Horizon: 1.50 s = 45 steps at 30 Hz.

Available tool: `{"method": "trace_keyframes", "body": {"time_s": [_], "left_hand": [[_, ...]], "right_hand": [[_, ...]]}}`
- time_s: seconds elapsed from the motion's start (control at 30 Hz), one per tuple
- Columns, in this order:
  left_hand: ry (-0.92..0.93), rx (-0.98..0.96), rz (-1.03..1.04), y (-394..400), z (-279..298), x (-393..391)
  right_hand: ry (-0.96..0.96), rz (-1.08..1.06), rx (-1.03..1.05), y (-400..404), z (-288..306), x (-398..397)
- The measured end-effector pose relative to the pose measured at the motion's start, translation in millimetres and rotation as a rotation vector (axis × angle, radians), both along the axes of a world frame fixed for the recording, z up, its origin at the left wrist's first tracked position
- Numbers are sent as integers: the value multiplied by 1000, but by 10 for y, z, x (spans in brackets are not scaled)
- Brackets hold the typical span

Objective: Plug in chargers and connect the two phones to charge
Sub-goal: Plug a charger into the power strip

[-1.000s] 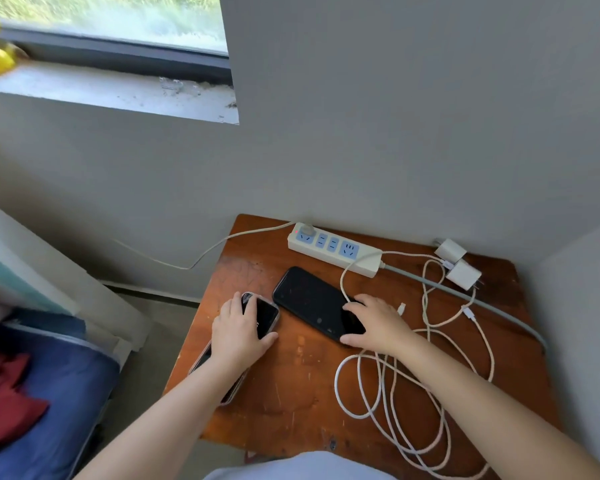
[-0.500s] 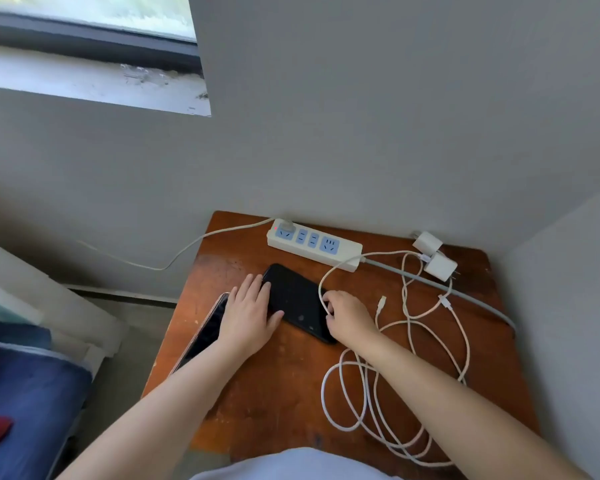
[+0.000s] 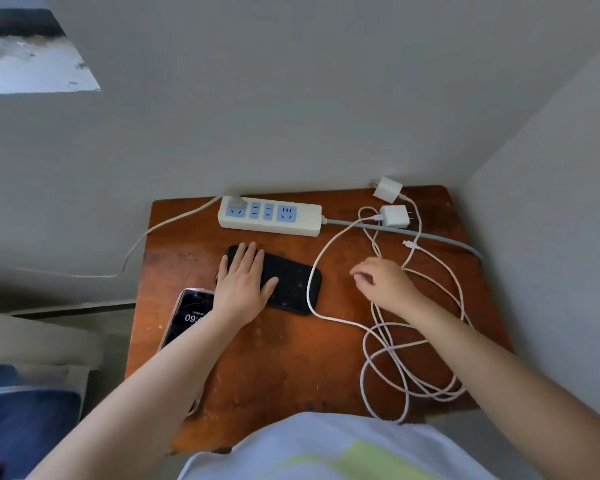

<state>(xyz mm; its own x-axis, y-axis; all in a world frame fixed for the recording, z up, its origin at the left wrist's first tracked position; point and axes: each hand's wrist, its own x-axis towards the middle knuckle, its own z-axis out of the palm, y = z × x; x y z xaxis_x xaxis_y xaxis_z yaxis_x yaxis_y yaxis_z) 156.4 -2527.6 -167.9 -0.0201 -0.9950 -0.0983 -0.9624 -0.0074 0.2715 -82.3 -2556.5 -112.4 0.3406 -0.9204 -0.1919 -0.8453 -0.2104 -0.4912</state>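
Head view: left hand (image 3: 245,289) has shifted onto the black glossy phone (image 3: 284,280) mid-desk, fingers flat; right hand (image 3: 383,284) has let go, fingers loosely curled, empty, nearing white tangled cables (image 3: 413,344); nothing plugged yet.

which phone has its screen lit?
The phone at the table's left edge, partly under the left forearm: its screen shows clock digits. The black phone under the left hand is dark.
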Motion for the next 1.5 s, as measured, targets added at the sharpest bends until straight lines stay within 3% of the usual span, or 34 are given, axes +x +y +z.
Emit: {"method": "trace_keyframes", "body": {"time_s": [0.1,0.17,0.27,0.4,0.5,0.6,0.77,0.93,1.0,1.5], "left_hand": [[-16,-4,-25,-43,15,-15],[-21,7,-97,-378,-12,-230],[-66,23,-126,-281,-41,-201],[-102,53,-105,59,-176,-154],[-126,95,-94,212,-238,-149],[-97,107,-105,182,-219,-132],[92,112,-99,112,-88,-39],[116,97,30,126,27,169],[86,107,42,164,28,245],[11,101,152,391,-280,453]], "right_hand": [[14,-171,-176,-355,105,9],[237,-304,-280,-833,158,-282],[657,-245,-166,-1007,149,-358],[748,-31,14,-959,-39,-398],[769,106,25,-916,-78,-453],[696,140,-89,-877,-24,-497],[395,189,-234,-685,121,-264],[-248,29,-120,-541,163,190],[-388,3,1,-548,144,396],[-103,230,61,-1066,213,1160]]}}
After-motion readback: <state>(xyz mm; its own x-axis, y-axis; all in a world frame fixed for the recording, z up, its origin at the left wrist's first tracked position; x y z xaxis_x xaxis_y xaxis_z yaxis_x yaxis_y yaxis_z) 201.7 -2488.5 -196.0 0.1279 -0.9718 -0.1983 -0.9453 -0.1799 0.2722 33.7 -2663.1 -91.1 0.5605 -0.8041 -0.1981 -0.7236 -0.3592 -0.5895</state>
